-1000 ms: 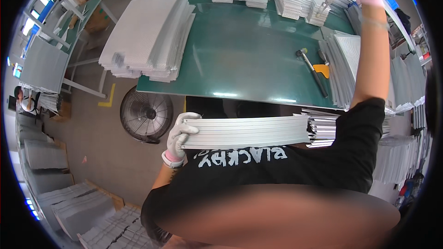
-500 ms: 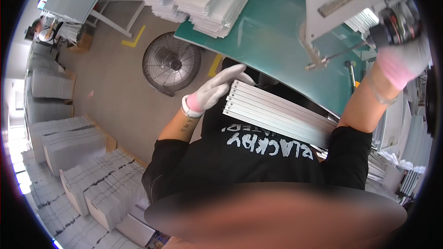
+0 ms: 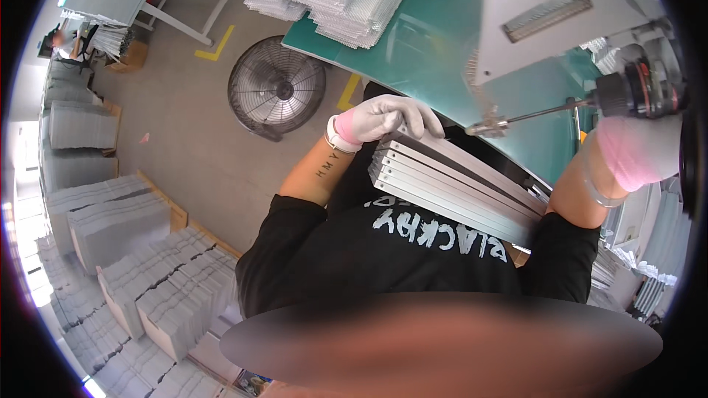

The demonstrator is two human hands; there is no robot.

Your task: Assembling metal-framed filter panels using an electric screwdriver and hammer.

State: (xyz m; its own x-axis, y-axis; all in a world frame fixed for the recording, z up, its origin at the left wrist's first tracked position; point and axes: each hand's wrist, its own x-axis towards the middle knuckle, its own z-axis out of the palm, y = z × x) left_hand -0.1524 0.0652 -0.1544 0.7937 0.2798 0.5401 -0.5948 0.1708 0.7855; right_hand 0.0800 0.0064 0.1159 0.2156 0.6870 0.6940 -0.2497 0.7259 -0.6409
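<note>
Straight silver strips, small dark holes in their ends, lie stacked before the black shirt, near the table. The left hand curls closed over their near end; the right hand, fingers hidden, seems wrapped around a driver.

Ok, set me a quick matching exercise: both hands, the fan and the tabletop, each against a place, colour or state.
1. left hand
2. right hand
3. fan
4. tabletop

A. between yellow floor marks
B. green
C. on the strips
D. holding the power driver

Pairs: 1-C, 2-D, 3-A, 4-B
</note>
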